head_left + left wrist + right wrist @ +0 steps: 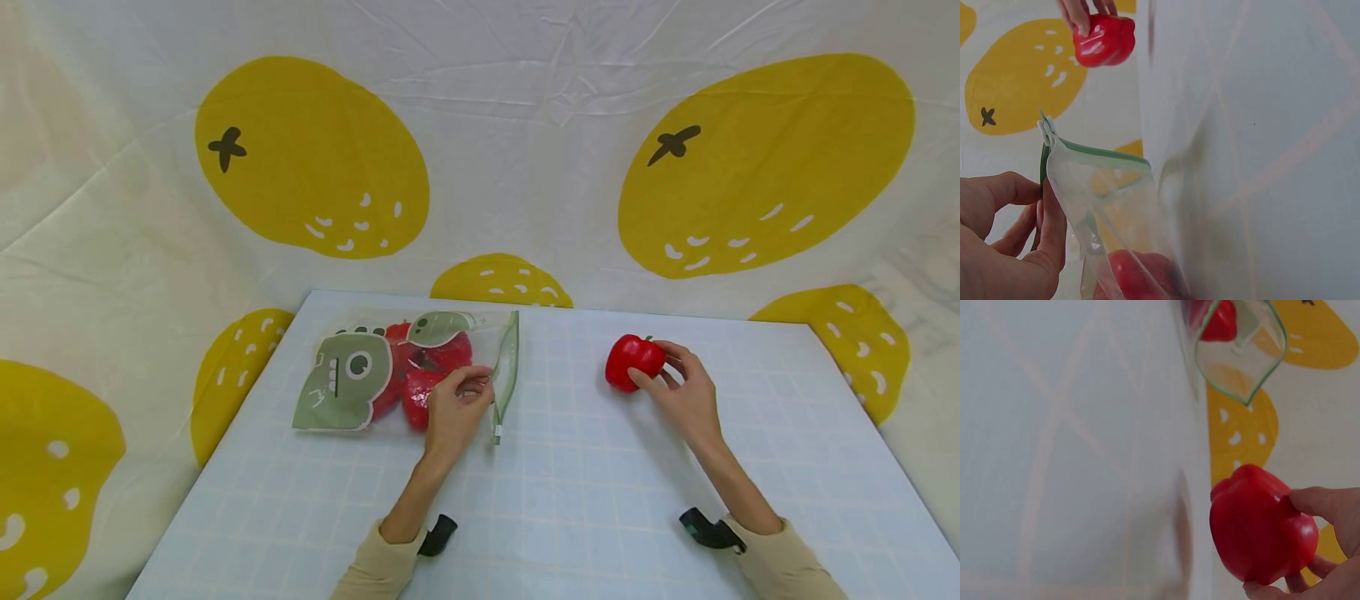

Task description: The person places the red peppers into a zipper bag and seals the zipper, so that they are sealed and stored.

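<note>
A clear zip bag [405,427] with a green cartoon print lies on the left half of the table, several red peppers [422,398] inside it. My left hand [456,408] pinches the upper edge of the bag's green-trimmed mouth between thumb and fingers. The right wrist view shows that mouth [1264,378] spread apart. To the right of the bag, my right hand [688,392] grips a red bell pepper [630,360] with a short green stem. In the right wrist view this pepper [1260,528] is off the table, thumb on one side and fingertips on the other.
A pale blue checked table [570,492] spreads under both hands. Behind it hangs a white cloth with large yellow fruit prints [315,158]. The bag's zip slider [497,432] sits at the near end of its mouth. Each wrist carries a small black camera [437,536].
</note>
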